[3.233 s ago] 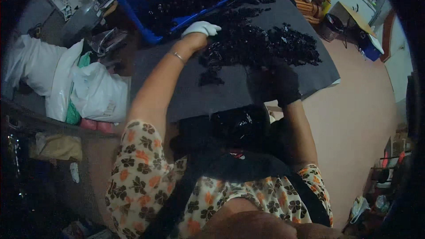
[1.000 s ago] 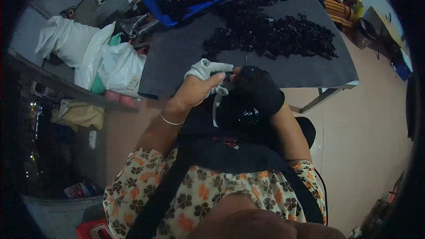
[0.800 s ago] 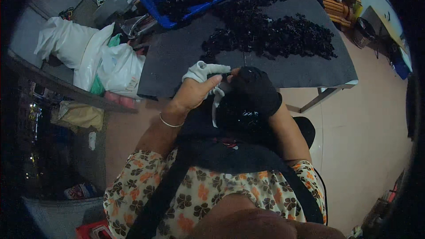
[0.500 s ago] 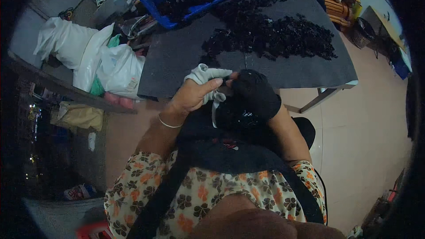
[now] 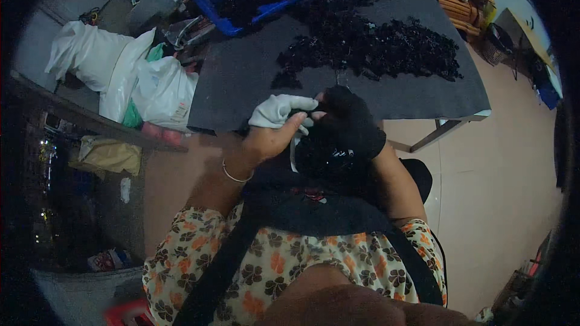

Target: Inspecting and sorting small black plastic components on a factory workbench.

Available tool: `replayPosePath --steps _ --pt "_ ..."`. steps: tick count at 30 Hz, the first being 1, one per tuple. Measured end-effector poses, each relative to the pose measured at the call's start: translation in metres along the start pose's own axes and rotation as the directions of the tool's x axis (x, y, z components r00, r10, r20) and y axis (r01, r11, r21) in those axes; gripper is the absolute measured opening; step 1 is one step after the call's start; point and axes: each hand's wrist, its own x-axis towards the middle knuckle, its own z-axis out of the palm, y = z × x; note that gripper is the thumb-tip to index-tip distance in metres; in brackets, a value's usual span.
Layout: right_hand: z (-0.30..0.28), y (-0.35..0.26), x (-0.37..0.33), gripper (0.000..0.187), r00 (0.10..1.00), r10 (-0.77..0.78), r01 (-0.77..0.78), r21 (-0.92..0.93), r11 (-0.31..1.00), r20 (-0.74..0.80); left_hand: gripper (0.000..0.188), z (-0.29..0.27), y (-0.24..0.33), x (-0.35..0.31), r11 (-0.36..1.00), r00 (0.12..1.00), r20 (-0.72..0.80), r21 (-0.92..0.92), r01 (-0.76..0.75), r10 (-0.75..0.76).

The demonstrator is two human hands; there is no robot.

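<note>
My left hand (image 5: 275,125), partly covered by a white glove on the fingers with the thumb bare, is closed in a pinch in front of my chest. My right hand (image 5: 350,122), in a black glove that leaves the fingertips bare, meets it fingertip to fingertip. A small dark piece (image 5: 299,111) shows between the left thumb and fingers; its kind is too dark to tell. What the right fingertips grip is hidden. Just below the hands, over my lap, lies a dark heap of shiny black pieces (image 5: 329,156) with a pale strip at its left edge.
Small black parts (image 5: 374,48) lie heaped on the grey-covered table (image 5: 423,99) ahead. A blue tray (image 5: 232,29) of similar parts stands at the far left of it. White sacks (image 5: 160,93) are at the left, a dark basket (image 5: 495,45) at the far right.
The left glove's fingers have curled over, and the left wrist has shifted slightly right. My right hand stays almost in place, with its fingertips still against the left ones.
</note>
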Motion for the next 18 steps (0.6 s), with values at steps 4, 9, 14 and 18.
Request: replayPosePath --steps 4,9,14,18 --pt "0.0 0.007 -0.001 0.025 0.992 -0.13 0.129 -0.15 0.98 0.003 0.02 -0.001 0.004 0.001 1.0 1.0 0.027 -0.016 -0.01 0.01" --pt "0.0 0.002 0.0 0.022 0.97 -0.201 0.214 -0.094 0.972 0.136 0.018 0.0 0.013 -0.001 0.987 0.985 0.055 0.007 0.163 -0.163" --pt "-0.006 -0.006 -0.001 0.021 0.98 -0.128 0.146 -0.108 0.983 0.151 0.024 -0.002 0.028 0.002 0.983 0.982 0.117 0.122 0.134 -0.148" --pt "-0.025 0.0 -0.002 0.022 0.958 -0.032 0.124 -0.31 0.943 0.284 0.029 -0.021 0.0 0.033 0.825 0.95 0.238 0.482 -0.295 0.2"
